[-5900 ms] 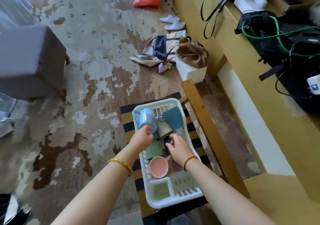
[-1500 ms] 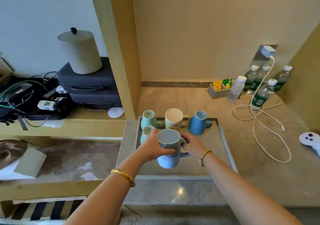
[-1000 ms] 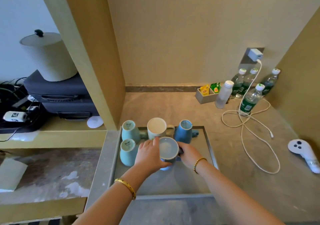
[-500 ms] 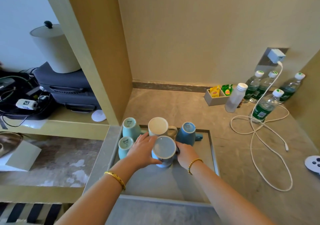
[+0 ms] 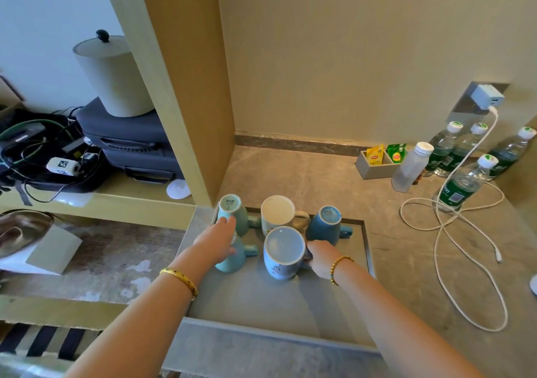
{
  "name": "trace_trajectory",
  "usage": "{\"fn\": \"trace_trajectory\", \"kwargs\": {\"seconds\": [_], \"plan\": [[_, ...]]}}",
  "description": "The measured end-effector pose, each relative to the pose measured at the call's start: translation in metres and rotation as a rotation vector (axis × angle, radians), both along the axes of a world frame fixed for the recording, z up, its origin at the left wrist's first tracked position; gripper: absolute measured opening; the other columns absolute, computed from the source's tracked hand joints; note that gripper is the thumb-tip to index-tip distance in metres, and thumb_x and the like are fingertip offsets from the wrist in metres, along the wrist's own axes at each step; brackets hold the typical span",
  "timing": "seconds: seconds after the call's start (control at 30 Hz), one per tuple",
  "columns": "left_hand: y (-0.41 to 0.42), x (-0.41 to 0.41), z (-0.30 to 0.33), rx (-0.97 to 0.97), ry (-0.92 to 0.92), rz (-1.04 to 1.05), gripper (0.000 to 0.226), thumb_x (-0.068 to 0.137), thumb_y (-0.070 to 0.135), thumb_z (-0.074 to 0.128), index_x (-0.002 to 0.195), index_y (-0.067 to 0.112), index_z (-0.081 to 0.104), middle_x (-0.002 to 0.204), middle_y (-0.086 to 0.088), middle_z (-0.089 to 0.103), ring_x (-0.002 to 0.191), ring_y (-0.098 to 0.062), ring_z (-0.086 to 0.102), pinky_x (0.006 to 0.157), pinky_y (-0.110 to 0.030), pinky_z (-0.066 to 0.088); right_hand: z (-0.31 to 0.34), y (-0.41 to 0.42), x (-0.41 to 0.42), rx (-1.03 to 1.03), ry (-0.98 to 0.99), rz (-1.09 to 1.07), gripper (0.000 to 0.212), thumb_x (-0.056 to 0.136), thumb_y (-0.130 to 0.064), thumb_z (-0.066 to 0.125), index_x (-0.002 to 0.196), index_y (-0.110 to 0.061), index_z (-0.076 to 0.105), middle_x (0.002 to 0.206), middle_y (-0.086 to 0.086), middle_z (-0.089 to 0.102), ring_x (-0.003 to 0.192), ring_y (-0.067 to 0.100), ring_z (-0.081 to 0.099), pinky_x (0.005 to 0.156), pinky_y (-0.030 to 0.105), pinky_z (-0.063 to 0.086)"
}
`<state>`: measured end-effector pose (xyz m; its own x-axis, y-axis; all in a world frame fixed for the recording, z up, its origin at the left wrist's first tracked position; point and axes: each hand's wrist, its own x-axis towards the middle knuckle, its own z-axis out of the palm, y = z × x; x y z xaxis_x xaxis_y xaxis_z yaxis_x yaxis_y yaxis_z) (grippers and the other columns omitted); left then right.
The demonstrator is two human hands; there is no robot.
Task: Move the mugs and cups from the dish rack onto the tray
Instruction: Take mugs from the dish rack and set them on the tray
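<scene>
Head view: a grey tray [image 5: 290, 305] lies on a stone counter, five mugs grouped at its far end.
Pale blue mug [image 5: 283, 254]: upright on the tray floor in the front row, mouth up, a small drawing on its near side.
Right hand [image 5: 319, 257]: at the pale blue mug's right side, fingers curled around its handle.
Left hand [image 5: 216, 242]: fingers curved over the front teal mug [image 5: 232, 257], which stands upside down at the tray's left side; fingertips reach the base of the rear teal mug [image 5: 232, 210].
Rear teal mug: upside down in the tray's far left corner, a printed mark on its base.
White mug [image 5: 277, 213]: upright in the back row's middle, handle to the right, just behind the pale blue mug.
Dark blue mug [image 5: 327, 225]: upside down at the back right, handle pointing right.
Wrists: a gold bangle [image 5: 180, 280] on the left, a bead bracelet [image 5: 338, 267] on the right.
Counter beyond the tray: a white charging cable [image 5: 453, 232] in loose loops, water bottles [image 5: 462, 183] and a small box of tea bags [image 5: 380, 159] near the wall.
Left shelf: a lamp shade [image 5: 112, 75] on a dark case [image 5: 130, 142], tangled cables beside it.
</scene>
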<state>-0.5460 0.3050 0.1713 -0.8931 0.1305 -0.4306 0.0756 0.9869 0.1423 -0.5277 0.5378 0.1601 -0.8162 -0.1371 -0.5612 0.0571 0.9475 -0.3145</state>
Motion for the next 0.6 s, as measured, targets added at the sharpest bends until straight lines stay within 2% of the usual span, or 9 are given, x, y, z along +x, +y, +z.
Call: {"fn": "trace_trajectory", "kwargs": {"seconds": [0.07,0.13,0.4,0.6], "plan": [[-0.003,0.001,0.000,0.020,0.003,-0.029,0.058,0.086,0.025,0.063,0.129,0.006,0.030,0.128,-0.015,0.044,0.116,-0.033,0.049,0.094,-0.039,0.044,0.000,-0.003,0.001,0.003,0.011,-0.006,0.033,0.090,-0.022,0.057,0.064,-0.018,0.038,0.092,0.008,0.054,0.084,0.023,0.050,0.075,0.026,0.035],[-0.007,0.001,0.000,0.050,0.008,-0.038,0.050,0.086,0.021,0.062,0.125,0.007,0.034,0.126,-0.014,0.045,0.115,-0.032,0.048,0.093,-0.040,0.044,-0.001,-0.005,0.001,-0.017,0.037,-0.021,0.039,0.090,-0.021,0.058,0.061,-0.019,0.032,0.088,0.008,0.051,0.081,0.023,0.046,0.074,0.026,0.035],[-0.012,0.010,-0.003,0.185,0.071,0.013,0.055,0.087,0.020,0.062,0.133,0.011,0.034,0.135,-0.009,0.042,0.122,-0.029,0.043,0.099,-0.036,0.037,0.002,-0.009,-0.003,-0.011,0.054,0.002,0.041,0.088,-0.018,0.060,0.059,-0.019,0.031,0.085,0.008,0.051,0.078,0.024,0.045,0.072,0.027,0.035],[-0.011,0.012,-0.005,0.202,0.075,0.060,0.057,0.087,0.020,0.062,0.135,0.013,0.032,0.137,-0.008,0.040,0.124,-0.028,0.040,0.099,-0.035,0.036,0.005,-0.013,-0.005,0.018,0.047,0.013,0.039,0.087,-0.018,0.061,0.059,-0.019,0.033,0.085,0.008,0.052,0.079,0.024,0.046,0.072,0.027,0.036]]}}
